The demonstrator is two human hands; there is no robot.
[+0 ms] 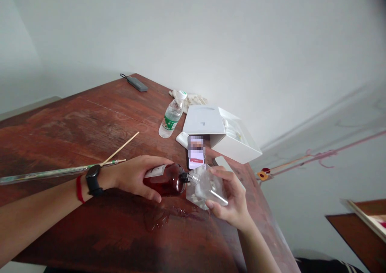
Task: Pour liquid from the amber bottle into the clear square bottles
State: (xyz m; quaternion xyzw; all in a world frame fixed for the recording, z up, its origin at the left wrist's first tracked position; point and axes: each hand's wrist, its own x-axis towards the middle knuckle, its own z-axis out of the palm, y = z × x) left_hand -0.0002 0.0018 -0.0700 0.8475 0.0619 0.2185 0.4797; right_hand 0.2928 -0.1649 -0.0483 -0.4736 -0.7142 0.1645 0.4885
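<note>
My left hand is wrapped round a bottle of dark red liquid with a pale label. The bottle is tipped on its side, its black neck pointing right. At the mouth of the bottle is a clear plastic container, gripped between the thumb and fingers of my right hand. The container is tilted; whether the bottle's neck goes inside it or only touches it, I cannot tell. Below them a puddle of liquid lies on the wooden table.
Behind my hands stand a water bottle, a lit phone and an open white box. To the left lie a thin wooden stick and a long wrapped stick. A grey device rests at the far corner.
</note>
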